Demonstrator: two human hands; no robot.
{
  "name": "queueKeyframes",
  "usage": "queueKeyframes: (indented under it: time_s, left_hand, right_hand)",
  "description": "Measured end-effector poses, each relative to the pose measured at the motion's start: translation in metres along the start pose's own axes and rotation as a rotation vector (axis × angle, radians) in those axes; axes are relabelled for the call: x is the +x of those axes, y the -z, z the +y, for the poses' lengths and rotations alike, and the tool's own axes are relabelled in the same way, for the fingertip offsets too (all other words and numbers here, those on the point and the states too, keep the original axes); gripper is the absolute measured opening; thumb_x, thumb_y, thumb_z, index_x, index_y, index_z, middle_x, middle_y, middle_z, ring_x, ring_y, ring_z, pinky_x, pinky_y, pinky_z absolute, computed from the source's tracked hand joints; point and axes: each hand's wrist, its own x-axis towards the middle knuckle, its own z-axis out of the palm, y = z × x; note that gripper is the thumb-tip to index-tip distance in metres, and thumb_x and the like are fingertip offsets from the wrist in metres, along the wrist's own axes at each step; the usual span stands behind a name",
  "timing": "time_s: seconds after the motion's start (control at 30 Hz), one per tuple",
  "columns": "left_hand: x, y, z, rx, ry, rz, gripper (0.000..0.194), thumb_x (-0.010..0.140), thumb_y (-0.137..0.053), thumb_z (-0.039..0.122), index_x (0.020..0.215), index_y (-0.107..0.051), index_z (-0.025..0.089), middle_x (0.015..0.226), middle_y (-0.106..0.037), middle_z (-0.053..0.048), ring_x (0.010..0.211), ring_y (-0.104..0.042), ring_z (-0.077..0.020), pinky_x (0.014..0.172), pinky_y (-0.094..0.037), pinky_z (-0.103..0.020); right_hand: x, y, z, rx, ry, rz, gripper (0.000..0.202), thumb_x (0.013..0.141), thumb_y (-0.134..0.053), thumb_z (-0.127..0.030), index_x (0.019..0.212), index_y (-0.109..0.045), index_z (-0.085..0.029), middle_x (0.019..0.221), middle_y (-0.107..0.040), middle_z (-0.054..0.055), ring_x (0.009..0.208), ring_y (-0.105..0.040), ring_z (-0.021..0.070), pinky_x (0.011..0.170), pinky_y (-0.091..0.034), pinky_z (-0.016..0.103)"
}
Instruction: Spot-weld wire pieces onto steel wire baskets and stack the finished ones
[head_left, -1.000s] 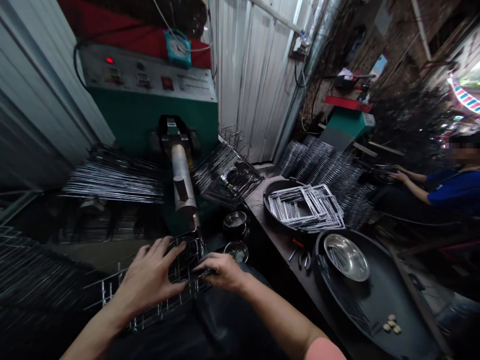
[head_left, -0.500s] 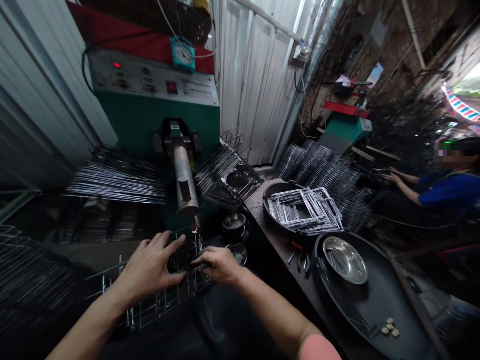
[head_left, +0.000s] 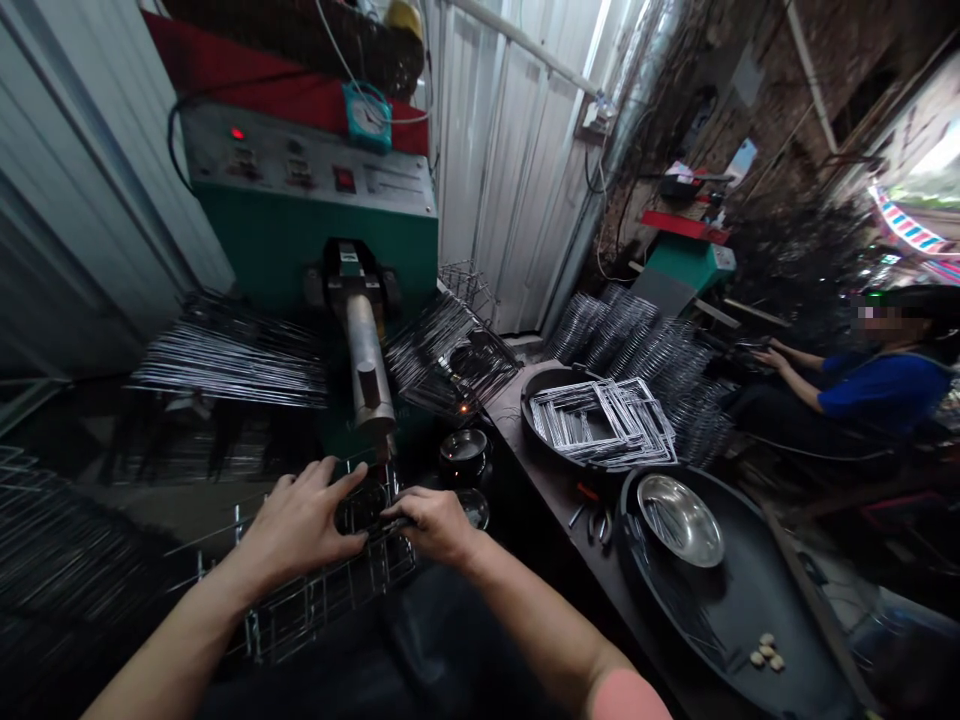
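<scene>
A metal wire rack (head_left: 300,605) with a grid of thin rods lies over my lap, under the electrode tip (head_left: 388,455) of a green spot-welding machine (head_left: 315,225). My left hand (head_left: 304,520) rests over the rack's far part, fingers curved and spread, thumb apart from the index finger. Close by on the right, my right hand (head_left: 435,525) is closed in a pinch at the rack beneath the tip. Something dark and thin shows at its fingertips, too small to name. Small orange sparks (head_left: 463,408) glow right of the tip.
Wire panels (head_left: 232,360) are stacked left of the machine, more wire frames (head_left: 450,350) right. A bench holds pliers (head_left: 600,527), a black tray of square wire frames (head_left: 615,425) and another with a steel bowl (head_left: 681,520). Another person (head_left: 877,385) sits at far right.
Orange sparks now show near the electrode tip and by the small bowl. Both hands hold nearly the same place on the rack; the view has shifted slightly.
</scene>
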Motion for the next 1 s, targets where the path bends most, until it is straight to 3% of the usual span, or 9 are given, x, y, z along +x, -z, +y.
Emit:
queueKeyframes:
  time_s: [0.33, 0.5, 0.63, 0.73, 0.8, 0.9, 1.0]
  left_hand:
    - [0.029, 0.002, -0.010, -0.010, 0.061, 0.017, 0.081, 0.066, -0.059, 0.044, 0.141, -0.056, 0.014, 0.137, -0.055, -0.024, 0.130, -0.050, -0.0436, 0.102, -0.044, -0.054]
    - [0.029, -0.002, -0.008, -0.029, 0.099, -0.017, 0.081, 0.069, -0.060, 0.047, 0.144, -0.053, 0.016, 0.147, -0.049, -0.023, 0.129, -0.051, -0.0439, 0.105, -0.043, -0.056]
    - [0.032, -0.009, -0.013, -0.038, 0.080, 0.023, 0.082, 0.067, -0.065, 0.048, 0.142, -0.055, 0.017, 0.150, -0.045, -0.023, 0.135, -0.047, -0.0426, 0.111, -0.039, -0.053]
    - [0.040, -0.012, -0.022, -0.052, 0.105, 0.040, 0.083, 0.067, -0.066, 0.049, 0.143, -0.054, 0.018, 0.150, -0.046, -0.022, 0.137, -0.045, -0.0417, 0.112, -0.039, -0.053]
    - [0.046, -0.011, -0.027, -0.060, 0.126, 0.023, 0.083, 0.068, -0.065, 0.051, 0.143, -0.053, 0.018, 0.151, -0.045, -0.022, 0.138, -0.044, -0.0415, 0.112, -0.039, -0.053]
    - [0.055, -0.008, -0.033, -0.067, 0.138, 0.001, 0.081, 0.069, -0.064, 0.053, 0.141, -0.056, 0.018, 0.153, -0.043, -0.022, 0.138, -0.044, -0.0413, 0.111, -0.039, -0.053]
    - [0.060, -0.008, -0.036, -0.068, 0.149, 0.017, 0.078, 0.067, -0.065, 0.052, 0.136, -0.060, 0.018, 0.152, -0.044, -0.021, 0.137, -0.046, -0.0412, 0.111, -0.040, -0.052]
  right_hand:
    - [0.035, 0.008, 0.006, -0.084, -0.067, 0.012, 0.022, 0.089, -0.066, -0.017, 0.109, -0.073, -0.024, 0.116, -0.074, 0.002, 0.109, -0.069, 0.0156, 0.091, -0.051, 0.021]
    - [0.028, 0.004, 0.007, 0.038, -0.082, 0.093, 0.024, 0.089, -0.068, -0.022, 0.113, -0.071, -0.025, 0.116, -0.074, 0.003, 0.109, -0.068, 0.0159, 0.095, -0.051, 0.024]
    - [-0.009, -0.012, 0.021, 0.295, -0.230, 0.277, 0.045, 0.081, -0.074, -0.026, 0.124, -0.065, -0.020, 0.117, -0.072, 0.008, 0.108, -0.068, 0.0210, 0.096, -0.052, 0.032]
    - [-0.055, -0.033, 0.048, 0.475, -0.511, 0.323, 0.032, 0.079, -0.071, -0.026, 0.111, -0.068, -0.019, 0.099, -0.074, 0.005, 0.093, -0.070, 0.0212, 0.087, -0.055, 0.033]
    - [-0.089, -0.049, 0.067, 0.509, -0.615, 0.358, 0.023, 0.080, -0.067, -0.026, 0.102, -0.069, -0.020, 0.097, -0.074, 0.005, 0.094, -0.069, 0.0222, 0.088, -0.054, 0.035]
    - [-0.131, -0.067, 0.085, 0.483, -0.596, 0.409, 0.023, 0.088, -0.055, -0.034, 0.103, -0.068, -0.022, 0.095, -0.072, 0.006, 0.092, -0.069, 0.0225, 0.086, -0.054, 0.035]
    - [-0.150, -0.079, 0.089, 0.450, -0.517, 0.416, 0.034, 0.093, -0.047, -0.041, 0.114, -0.066, -0.022, 0.090, -0.071, 0.007, 0.084, -0.069, 0.0212, 0.081, -0.055, 0.032]
